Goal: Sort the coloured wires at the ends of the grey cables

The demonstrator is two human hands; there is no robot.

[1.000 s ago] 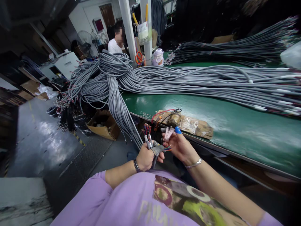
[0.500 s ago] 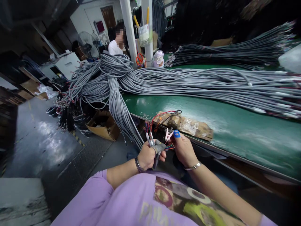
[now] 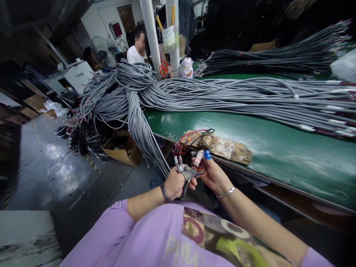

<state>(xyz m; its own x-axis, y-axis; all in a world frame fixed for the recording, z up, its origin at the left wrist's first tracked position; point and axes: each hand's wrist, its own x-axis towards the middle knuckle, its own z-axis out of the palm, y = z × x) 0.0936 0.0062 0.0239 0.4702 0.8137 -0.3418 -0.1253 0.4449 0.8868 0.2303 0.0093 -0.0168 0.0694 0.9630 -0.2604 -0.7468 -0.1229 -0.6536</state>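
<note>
My left hand (image 3: 174, 184) is closed around several grey cables (image 3: 178, 165), whose stripped ends with thin coloured wires point up and to the right. Its thumb wears a grey covering. Close by on the right, my right hand (image 3: 213, 173) is closed, pinching a small pale pink clip (image 3: 198, 158), blurred by motion, between thumb and fingers. Blue tape (image 3: 207, 154) wraps that thumb's tip. Coloured wire ends (image 3: 200, 172) from the left hand's bundle reach toward the right palm. Whether the clip touches any wire I cannot tell.
A long grey cable bundle (image 3: 222, 94) lies across the green table (image 3: 272, 137), partly hanging off its left end. A taped wooden block (image 3: 230, 148) with red and black leads sits at the near edge. A cardboard box (image 3: 124, 148) stands below. A person (image 3: 135, 52) is behind.
The pink clip has turned from a spread V shape to a compact blurred form. My right hand has shifted slightly left, its fingers nearer the wires. The left hand keeps its hold.
</note>
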